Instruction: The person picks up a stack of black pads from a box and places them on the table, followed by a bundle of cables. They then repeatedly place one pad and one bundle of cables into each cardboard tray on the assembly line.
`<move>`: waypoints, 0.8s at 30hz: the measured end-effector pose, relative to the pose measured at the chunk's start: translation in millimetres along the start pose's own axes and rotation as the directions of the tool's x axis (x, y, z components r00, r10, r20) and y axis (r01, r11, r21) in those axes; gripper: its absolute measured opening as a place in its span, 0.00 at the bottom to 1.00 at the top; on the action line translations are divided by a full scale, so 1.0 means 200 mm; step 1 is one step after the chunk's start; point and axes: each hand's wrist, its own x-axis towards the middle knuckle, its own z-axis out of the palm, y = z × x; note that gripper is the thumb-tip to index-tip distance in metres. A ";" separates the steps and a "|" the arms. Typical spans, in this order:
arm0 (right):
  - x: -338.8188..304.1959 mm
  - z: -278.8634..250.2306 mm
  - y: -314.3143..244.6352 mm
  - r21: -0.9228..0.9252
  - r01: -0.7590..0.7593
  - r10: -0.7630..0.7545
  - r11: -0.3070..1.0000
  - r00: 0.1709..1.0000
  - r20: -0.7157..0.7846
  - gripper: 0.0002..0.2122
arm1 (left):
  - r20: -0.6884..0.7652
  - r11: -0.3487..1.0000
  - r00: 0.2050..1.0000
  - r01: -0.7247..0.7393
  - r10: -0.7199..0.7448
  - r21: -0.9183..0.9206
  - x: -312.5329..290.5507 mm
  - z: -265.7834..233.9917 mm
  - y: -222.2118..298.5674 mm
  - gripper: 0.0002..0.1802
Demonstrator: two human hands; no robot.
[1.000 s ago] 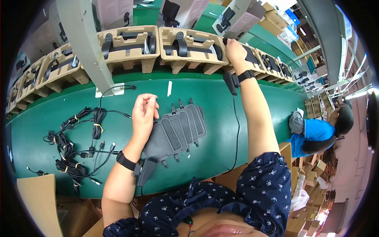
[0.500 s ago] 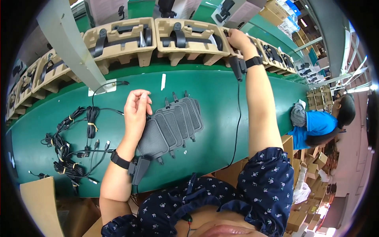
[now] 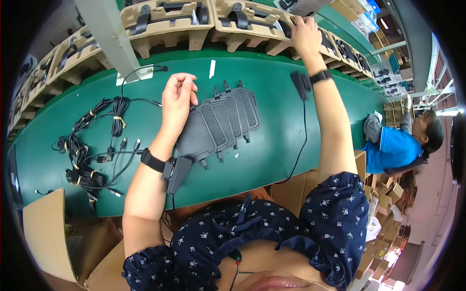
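Observation:
My left hand rests above the green table beside a row of overlapping black mesh-textured panels with small pegs along their edges. Its fingers are loosely bent and apart, with nothing visible in them. My right arm is stretched far forward. At its end, my right hand reaches into a tan moulded pulp tray, fingers bent down at the tray's edge; what they touch is hidden. A neighbouring pulp tray holds a black curved part. Each wrist wears a black strap with a black device.
Bundled black cables lie on the left of the green table. A grey metal post stands at the back left. An open cardboard box is at the lower left. On the right sits a person in a blue shirt.
The whole view has shifted, so the table and trays appear higher and further right. My right hand stays at the tray, fingers slightly changed. The other person's arm has come up.

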 end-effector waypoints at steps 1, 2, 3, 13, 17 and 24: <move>-0.04 -0.09 -0.08 0.161 0.046 -0.035 0.986 0.997 -0.071 0.09 | -0.014 1.000 1.000 -0.007 0.007 0.001 0.00 0.00 0.00 0.07; -0.09 -0.19 -0.18 0.305 0.084 -0.076 0.949 0.996 -0.038 0.09 | -0.017 1.000 1.000 -0.008 0.007 -0.007 0.00 -0.01 0.01 0.08; -0.13 -0.35 -0.32 0.441 0.219 -0.218 0.870 0.974 -0.052 0.09 | -0.026 1.000 1.000 -0.004 0.004 -0.010 0.00 -0.03 0.01 0.09; -0.49 -0.87 -0.84 0.801 0.347 -0.720 0.488 0.679 0.145 0.41 | -0.254 0.924 0.967 -0.075 -0.025 -0.375 0.05 -0.09 0.03 0.08; -0.49 -0.89 -0.85 0.761 0.497 -0.771 0.416 0.637 0.005 0.41 | -0.261 0.936 0.964 -0.046 -0.050 -0.350 0.06 -0.06 0.03 0.08; -0.54 -1.00 -0.94 0.790 0.247 -0.689 0.562 0.668 0.281 0.40 | -0.269 0.953 0.963 -0.069 -0.014 -0.295 0.07 -0.04 0.02 0.07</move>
